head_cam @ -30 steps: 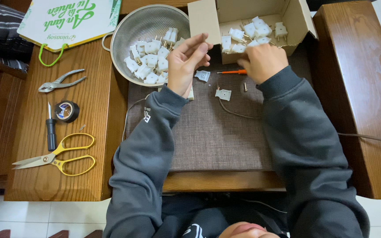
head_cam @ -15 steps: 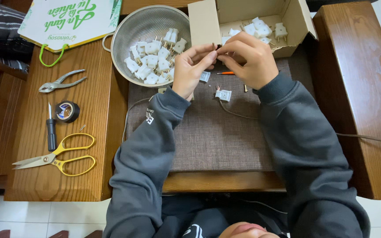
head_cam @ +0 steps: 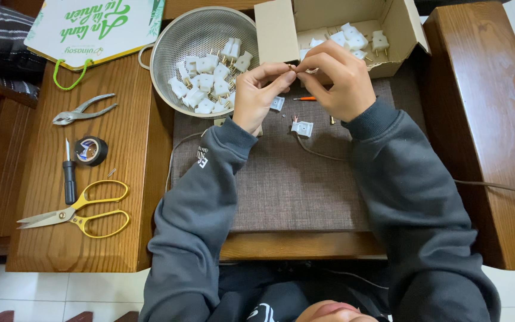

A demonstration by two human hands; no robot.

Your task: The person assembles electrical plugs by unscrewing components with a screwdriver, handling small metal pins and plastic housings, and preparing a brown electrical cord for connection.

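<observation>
While scissors (head_cam: 75,210), pliers (head_cam: 82,110) & tape roll (head_cam: 91,149) lie far left on the worktop (head_cam: 120,179), my left hand (head_cam: 257,95) & right hand (head_cam: 336,80) meet fingertip to fingertip, pinching a tiny part, too small to ID, above the grey mat (head_cam: 281,179), betw. strainer (head_cam: 195,36) w/ white plugs & cardboard box (head_cam: 281,30).

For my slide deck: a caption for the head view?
Both hands pinch a small part between colander and cardboard box of white plugs.
</observation>
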